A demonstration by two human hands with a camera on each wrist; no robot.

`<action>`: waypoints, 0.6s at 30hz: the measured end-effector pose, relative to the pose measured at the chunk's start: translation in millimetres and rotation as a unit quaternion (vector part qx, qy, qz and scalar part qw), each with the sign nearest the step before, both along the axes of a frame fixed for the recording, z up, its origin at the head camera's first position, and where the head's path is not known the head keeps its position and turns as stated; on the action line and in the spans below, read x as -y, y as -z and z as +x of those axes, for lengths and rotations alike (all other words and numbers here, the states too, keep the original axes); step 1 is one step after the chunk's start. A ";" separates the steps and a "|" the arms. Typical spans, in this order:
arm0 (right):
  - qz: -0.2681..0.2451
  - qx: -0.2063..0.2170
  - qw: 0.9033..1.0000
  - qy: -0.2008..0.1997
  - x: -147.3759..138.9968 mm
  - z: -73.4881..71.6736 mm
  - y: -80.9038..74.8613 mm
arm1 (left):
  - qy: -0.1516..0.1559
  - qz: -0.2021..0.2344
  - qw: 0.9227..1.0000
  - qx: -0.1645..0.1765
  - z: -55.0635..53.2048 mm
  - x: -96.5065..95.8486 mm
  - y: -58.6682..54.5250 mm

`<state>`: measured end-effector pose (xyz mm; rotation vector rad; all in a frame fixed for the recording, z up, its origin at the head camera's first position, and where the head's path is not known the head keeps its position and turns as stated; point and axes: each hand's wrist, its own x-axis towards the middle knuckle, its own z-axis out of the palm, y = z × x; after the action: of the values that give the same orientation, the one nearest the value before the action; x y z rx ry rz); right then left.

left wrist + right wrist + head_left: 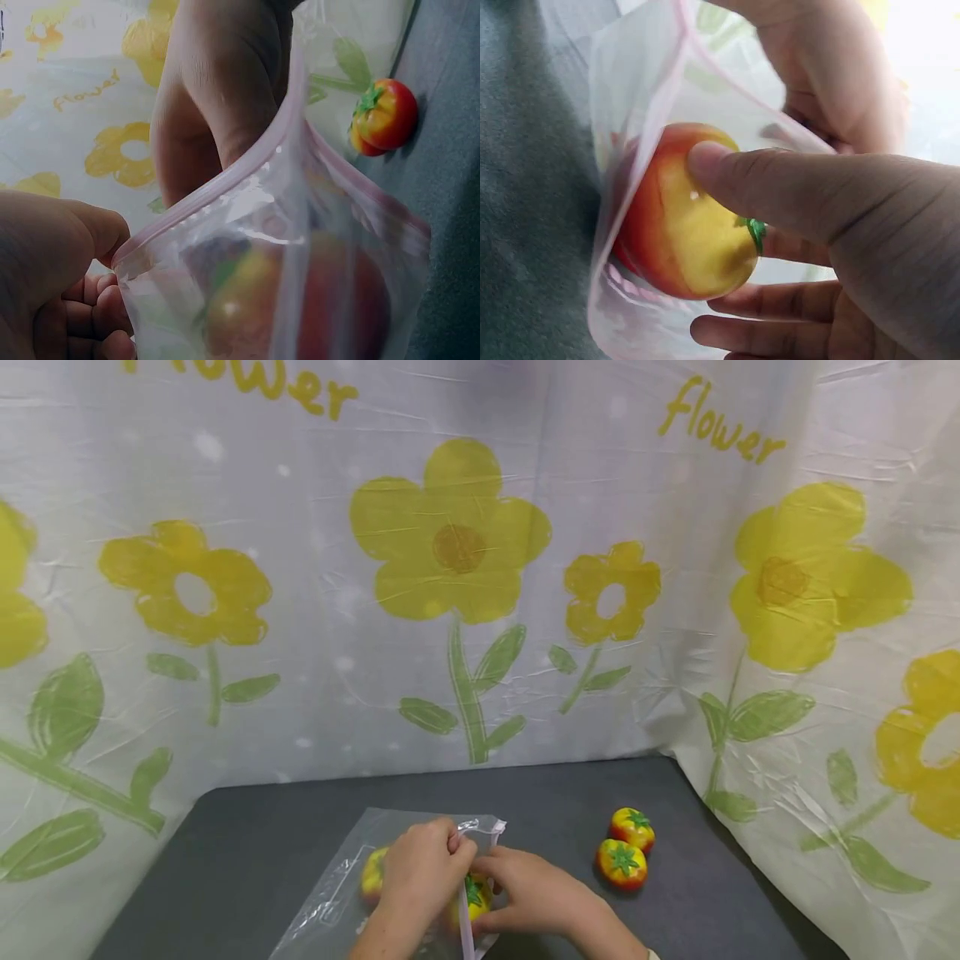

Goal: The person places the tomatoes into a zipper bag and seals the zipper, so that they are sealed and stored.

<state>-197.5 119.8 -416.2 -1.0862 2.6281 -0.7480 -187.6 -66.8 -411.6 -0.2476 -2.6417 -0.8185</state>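
A clear zip bag (330,881) with a pinkish-white zip edge lies on the dark table, its mouth held apart. My left hand (420,872) pinches the bag's rim between thumb and curled fingers. At the mouth, my right hand (547,893) holds a red-and-yellow tomato (694,225) with a green leafy top, the thumb on its side and fingers beneath. In the right wrist view that tomato is within the bag's opening. Another yellowish tomato (371,875) shows through the plastic left of my left hand, partly hidden by it.
Two more tomatoes, a farther one (632,828) and a nearer one (622,864), sit together on the table (555,806) to the right. A pale curtain (315,568) with yellow flowers hangs behind the table and along its sides.
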 end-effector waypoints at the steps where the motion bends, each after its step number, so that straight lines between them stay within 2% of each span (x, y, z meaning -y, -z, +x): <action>1: 0.001 -0.004 1.000 -0.007 2.8 -1.3 1.1 | -0.001 0.001 1.000 -0.001 0.1 -0.2 -0.1; 6: 0.009 -0.049 0.998 -0.042 17.7 -6.8 7.0 | -0.002 0.005 1.000 -0.012 1.0 0.6 0.7; 13: -0.005 -0.076 0.996 -0.054 33.7 -13.4 14.4 | -0.004 0.009 0.999 -0.041 1.2 1.8 2.6; 18: -0.003 -0.124 0.989 -0.075 42.8 -14.5 18.6 | 0.006 -0.002 0.999 -0.051 1.4 -1.1 4.1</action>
<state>-211.9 77.0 -434.8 -1.4452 2.7032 -0.6246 -186.2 -65.8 -415.7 -0.2973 -2.5495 -0.7841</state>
